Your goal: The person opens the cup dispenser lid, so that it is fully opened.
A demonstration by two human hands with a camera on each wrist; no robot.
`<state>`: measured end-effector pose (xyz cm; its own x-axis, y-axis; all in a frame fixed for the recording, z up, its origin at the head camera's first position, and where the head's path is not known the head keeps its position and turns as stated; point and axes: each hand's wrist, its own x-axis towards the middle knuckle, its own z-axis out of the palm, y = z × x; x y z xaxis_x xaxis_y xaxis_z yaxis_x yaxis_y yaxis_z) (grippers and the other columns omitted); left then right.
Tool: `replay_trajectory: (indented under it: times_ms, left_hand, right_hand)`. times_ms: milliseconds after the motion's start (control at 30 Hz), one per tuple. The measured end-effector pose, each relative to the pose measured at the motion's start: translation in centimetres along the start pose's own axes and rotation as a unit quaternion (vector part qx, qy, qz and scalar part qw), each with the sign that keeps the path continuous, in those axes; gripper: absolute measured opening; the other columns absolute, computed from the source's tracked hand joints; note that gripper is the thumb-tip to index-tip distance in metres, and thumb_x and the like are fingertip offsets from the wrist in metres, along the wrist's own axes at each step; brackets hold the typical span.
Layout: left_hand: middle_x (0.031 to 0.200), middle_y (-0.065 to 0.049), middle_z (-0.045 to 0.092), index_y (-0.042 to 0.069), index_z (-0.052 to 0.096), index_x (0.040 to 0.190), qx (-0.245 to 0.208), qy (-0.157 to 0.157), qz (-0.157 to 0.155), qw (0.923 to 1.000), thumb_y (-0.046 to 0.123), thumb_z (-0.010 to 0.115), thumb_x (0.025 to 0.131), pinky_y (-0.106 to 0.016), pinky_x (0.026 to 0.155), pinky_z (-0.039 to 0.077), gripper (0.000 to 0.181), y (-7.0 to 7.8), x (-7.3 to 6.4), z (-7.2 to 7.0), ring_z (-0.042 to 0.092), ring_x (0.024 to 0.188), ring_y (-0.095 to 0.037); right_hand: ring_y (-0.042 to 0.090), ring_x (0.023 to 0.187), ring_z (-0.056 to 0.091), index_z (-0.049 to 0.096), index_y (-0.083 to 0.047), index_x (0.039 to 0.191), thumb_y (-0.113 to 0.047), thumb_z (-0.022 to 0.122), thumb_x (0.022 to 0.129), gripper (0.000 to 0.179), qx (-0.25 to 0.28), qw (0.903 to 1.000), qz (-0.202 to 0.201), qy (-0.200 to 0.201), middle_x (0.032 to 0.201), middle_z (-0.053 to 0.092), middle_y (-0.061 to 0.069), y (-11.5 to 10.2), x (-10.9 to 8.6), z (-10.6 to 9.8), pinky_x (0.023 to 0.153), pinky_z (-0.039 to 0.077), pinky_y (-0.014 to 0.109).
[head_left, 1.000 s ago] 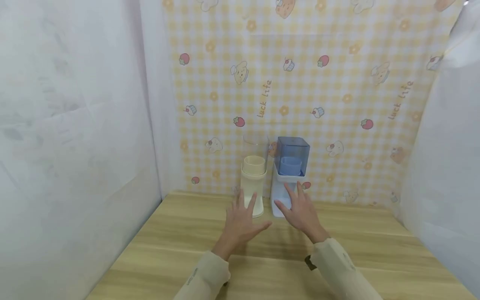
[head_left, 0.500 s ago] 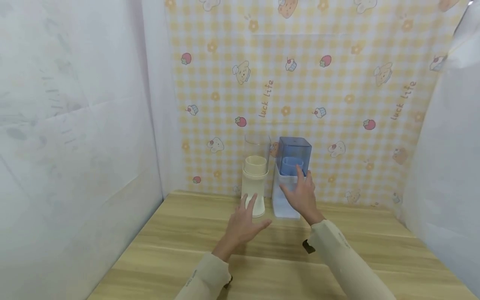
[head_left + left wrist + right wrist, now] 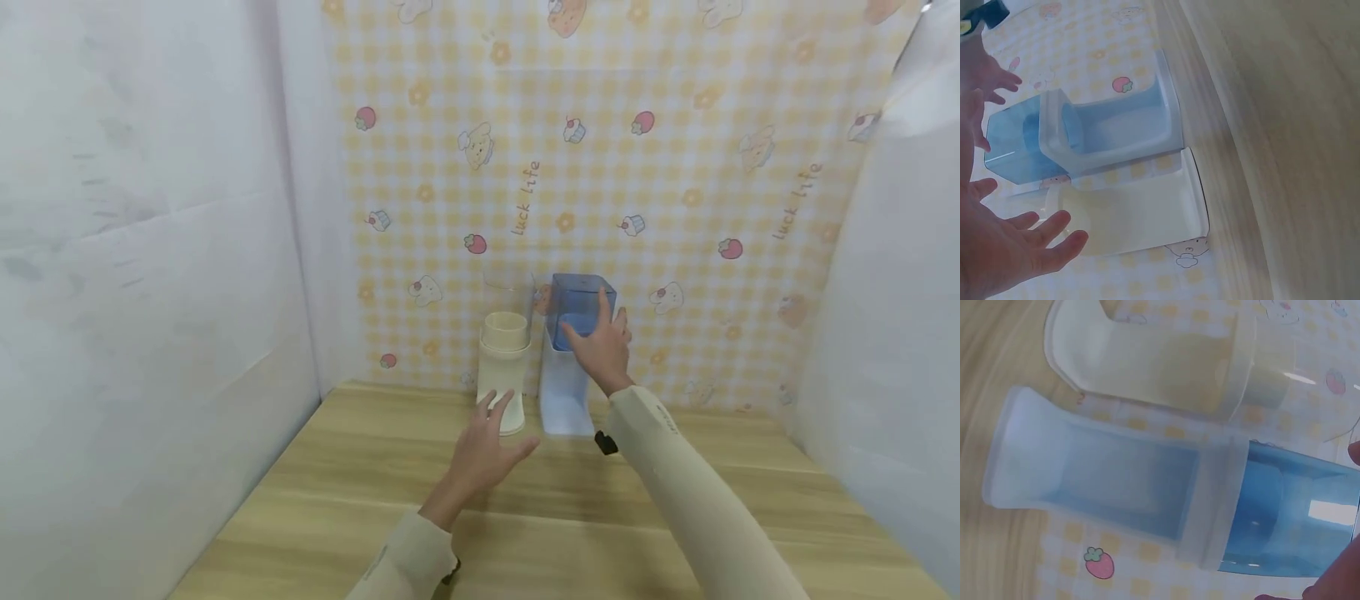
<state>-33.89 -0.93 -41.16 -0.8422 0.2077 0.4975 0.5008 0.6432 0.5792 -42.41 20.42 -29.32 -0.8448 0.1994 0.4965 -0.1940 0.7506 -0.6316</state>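
Note:
A blue see-through box [image 3: 570, 292] tops a pale blue-white stand [image 3: 564, 400] that is upright at the back of the table; a darker blue round cup shape shows inside it. My right hand [image 3: 606, 350] is raised in front of this box, thumb and fingers spread, overlapping its right side. In the right wrist view, fingertips [image 3: 1355, 452] appear by the box's top end. Left of it stands a cream dispenser-like stand [image 3: 504, 371] with a clear cylinder [image 3: 508, 292] around a cream cup. My left hand [image 3: 480, 450] hovers before its base, fingers spread and holding nothing.
Both stands are on a wood-grain table [image 3: 360, 467], close to a yellow checked backdrop [image 3: 420, 250] with printed strawberries and cupcakes. White sheets hang at the left [image 3: 150, 292] and right [image 3: 885, 350].
My right hand has risen from in front of the pale blue-white stand's lower part to the blue box. My left hand stays nearly where it was. Both stands remain in place.

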Motion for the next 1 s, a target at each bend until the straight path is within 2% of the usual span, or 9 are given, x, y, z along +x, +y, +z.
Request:
replay_trajectory:
  times_ms: [133,267,400,500,700,867,1000]
  left_hand:
    - [0.154,-0.020,0.034,0.018,0.040,0.151,-0.006,0.000,0.001,1.0000,0.065,0.063,0.086,-0.063,0.088,0.048,0.083,-0.4,-0.4,-0.1,0.053,0.124,-0.040]
    - [0.153,-0.020,0.036,0.017,0.040,0.151,-0.004,0.004,0.005,1.0000,0.064,0.064,0.086,-0.062,0.088,0.049,0.084,-0.5,-0.3,-0.3,0.051,0.125,-0.042]
    - [0.152,-0.019,0.037,0.017,0.040,0.150,-0.002,0.005,-0.008,1.0000,0.061,0.066,0.085,-0.062,0.089,0.049,0.082,-0.6,-0.3,-0.8,0.051,0.125,-0.042]
    - [0.153,-0.019,0.036,0.018,0.041,0.150,-0.005,0.004,-0.017,0.9998,0.058,0.067,0.086,-0.063,0.088,0.048,0.080,-0.8,-0.4,-1.1,0.051,0.125,-0.043]
    - [0.153,-0.019,0.035,0.018,0.041,0.150,-0.008,-0.003,-0.015,0.9999,0.063,0.063,0.087,-0.062,0.087,0.049,0.081,-1.0,-0.5,-1.2,0.051,0.125,-0.043]
    - [0.153,-0.018,0.034,0.016,0.038,0.150,-0.035,-0.008,-0.030,0.9989,0.062,0.062,0.088,-0.064,0.089,0.048,0.081,-0.9,-0.6,-1.6,0.047,0.129,-0.044]
    - [0.154,-0.017,0.033,0.016,0.038,0.150,-0.056,-0.021,-0.038,0.9975,0.064,0.060,0.088,-0.065,0.090,0.046,0.081,-1.0,-1.0,-1.8,0.043,0.132,-0.043]
  right_hand:
    - [0.062,0.136,0.017,0.002,-0.032,0.160,-0.053,0.062,0.092,0.093,0.006,0.9998,0.010,-0.013,0.159,0.000,0.031,-0.5,1.1,-0.2,0.094,0.037,0.071]
    - [0.061,0.136,0.017,0.007,-0.030,0.160,-0.055,0.062,0.091,0.091,0.005,0.9999,0.010,-0.008,0.159,-0.001,0.031,-0.5,2.3,-0.8,0.095,0.036,0.071]
    - [0.061,0.135,0.020,0.012,-0.029,0.160,-0.058,0.063,0.090,0.091,0.015,0.9998,0.005,-0.013,0.159,-0.001,0.031,-0.6,3.0,-0.7,0.097,0.034,0.071]
    - [0.061,0.135,0.019,0.013,-0.029,0.160,-0.059,0.063,0.089,0.091,0.025,0.9993,0.008,-0.024,0.159,-0.001,0.031,-0.9,3.3,-0.4,0.098,0.032,0.072]
    - [0.061,0.136,0.018,0.017,-0.029,0.159,-0.060,0.062,0.090,0.088,0.051,0.9980,0.024,-0.030,0.160,-0.001,0.029,-0.9,3.6,-0.1,0.100,0.032,0.072]
    - [0.058,0.132,0.026,0.024,-0.027,0.157,-0.058,0.063,0.090,0.084,0.073,0.9964,0.030,-0.031,0.157,0.006,0.029,-0.6,4.2,0.2,0.099,0.036,0.069]
    - [0.058,0.129,0.026,0.020,-0.027,0.157,-0.057,0.068,0.087,0.089,0.085,0.9950,0.037,-0.037,0.156,0.004,0.029,-0.6,3.7,0.8,0.096,0.036,0.070]
